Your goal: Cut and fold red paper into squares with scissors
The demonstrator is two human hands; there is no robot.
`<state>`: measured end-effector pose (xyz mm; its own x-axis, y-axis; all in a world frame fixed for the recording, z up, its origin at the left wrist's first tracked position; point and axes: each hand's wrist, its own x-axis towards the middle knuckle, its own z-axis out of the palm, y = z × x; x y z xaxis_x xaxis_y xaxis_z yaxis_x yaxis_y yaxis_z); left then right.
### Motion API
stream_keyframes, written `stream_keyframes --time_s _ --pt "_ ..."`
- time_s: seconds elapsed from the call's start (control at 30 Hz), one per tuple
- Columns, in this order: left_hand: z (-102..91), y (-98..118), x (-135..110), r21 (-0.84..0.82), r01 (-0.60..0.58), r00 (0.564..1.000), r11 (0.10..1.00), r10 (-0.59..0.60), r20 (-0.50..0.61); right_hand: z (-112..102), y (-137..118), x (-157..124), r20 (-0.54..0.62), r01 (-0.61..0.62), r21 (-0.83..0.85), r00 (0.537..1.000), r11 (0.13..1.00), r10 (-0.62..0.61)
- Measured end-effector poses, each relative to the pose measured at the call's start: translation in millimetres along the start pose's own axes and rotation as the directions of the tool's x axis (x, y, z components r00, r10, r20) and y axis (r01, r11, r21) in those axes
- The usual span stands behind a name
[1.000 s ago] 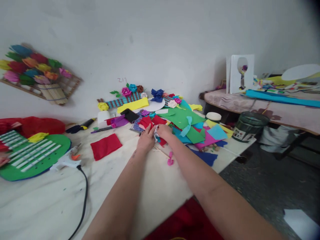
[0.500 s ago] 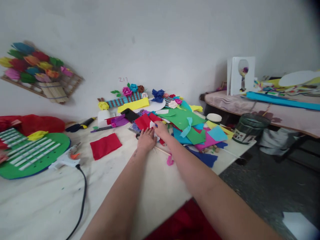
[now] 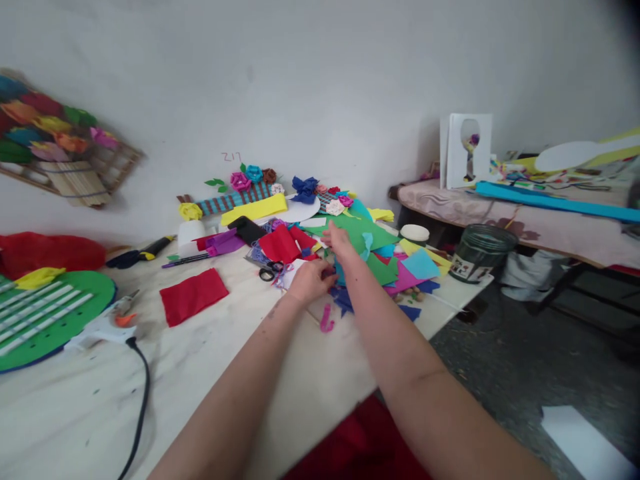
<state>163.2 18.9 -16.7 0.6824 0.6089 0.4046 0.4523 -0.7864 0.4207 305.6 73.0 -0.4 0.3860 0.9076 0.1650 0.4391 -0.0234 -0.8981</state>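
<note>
On the near side of the craft pile, my left hand (image 3: 314,280) rests with its fingers bent inward beside a white paper piece (image 3: 290,272); anything inside those fingers is hidden. My right hand (image 3: 341,241) reaches over the green sheet (image 3: 367,232), fingers extended and apart, holding nothing I can see. Folded red crepe paper (image 3: 279,245) lies just beyond the left hand. The black handles of scissors (image 3: 267,273) show to its left. A curled pink strip (image 3: 327,321) lies on the table, on the near side of both hands.
A glue gun (image 3: 103,331) with a black cord and a round green board (image 3: 97,293) are at left, near a red square (image 3: 194,297). A black phone (image 3: 249,230) lies behind the hands. A dark glass jar (image 3: 480,257) stands at the table's right edge.
My right hand has moved away from the left and opened over the green sheet. My left hand has come off the red paper, and its fingers have curled. The view has turned slightly right.
</note>
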Motion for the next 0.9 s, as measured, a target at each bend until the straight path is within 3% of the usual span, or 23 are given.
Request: stream_keyframes --time_s 0.07,0.13,0.3,0.63,0.8,0.9 --pt "6.3 5.6 2.9 0.010 -0.065 0.996 0.998 0.064 0.056 -10.9 -1.6 -5.0 0.054 -0.185 0.143 0.982 0.972 0.179" --pt "11.6 6.7 4.0 0.027 -0.118 0.990 0.993 0.115 0.082 -16.8 -4.4 -9.7 0.098 -0.261 0.223 0.965 0.939 0.245" --pt "19.8 2.9 6.1 -0.061 -0.152 0.981 0.986 0.158 0.109 -16.0 -10.4 -15.6 0.070 -0.249 0.314 0.969 0.916 0.239" --pt "24.9 -12.1 13.2 -0.311 -0.202 0.969 0.929 0.235 0.073 -2.9 -5.3 -8.3 -0.018 -0.199 0.305 0.977 0.931 0.214" --pt "14.9 -13.7 11.7 -0.165 -0.213 0.975 0.963 0.200 -0.096 -3.5 -2.4 -6.2 -0.013 -0.199 0.308 0.977 0.930 0.214" --pt "4.0 -14.9 9.6 -0.137 -0.125 0.982 0.983 0.103 -0.160 -9.1 -5.9 -12.0 0.027 -0.216 0.313 0.975 0.925 0.219"
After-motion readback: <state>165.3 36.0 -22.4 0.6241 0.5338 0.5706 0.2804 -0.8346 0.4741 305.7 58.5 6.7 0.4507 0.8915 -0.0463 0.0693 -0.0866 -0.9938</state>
